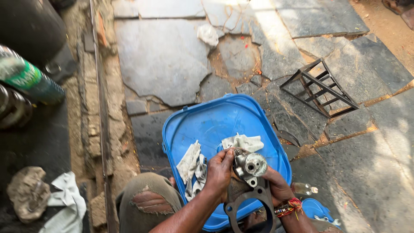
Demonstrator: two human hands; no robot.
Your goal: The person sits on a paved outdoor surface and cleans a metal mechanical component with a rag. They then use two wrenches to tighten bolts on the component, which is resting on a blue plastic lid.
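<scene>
We are looking down at a floor of large cracked grey stone slabs (pixel 164 56), sunlit on the right and shaded on the left. On it, just in front of our knees, we are keeping a shallow blue plastic tub (pixel 215 123), and inside the tub two crumpled pale grey rags (pixel 192 166) are lying, one at the left and one near the middle. Beyond the tub to the right, a small black welded metal frame stand (pixel 321 88) is resting tilted on the slabs. At the far left a green plastic bottle (pixel 28 80) is lying on its side, and below it a dirty rag bundle (pixel 47 196) is sitting in the shade.

Over the tub's near edge we are holding a dark flat metal bracket with a ring opening (pixel 254 203). Our left hand (pixel 218 172) is closed, its fingers clamped around the upper left side of a round silver metal engine part (pixel 250 166) that is sitting on top of the bracket. Our right hand (pixel 278 185), with a red thread band at the wrist, is gripping the bracket from below and to the right.
</scene>
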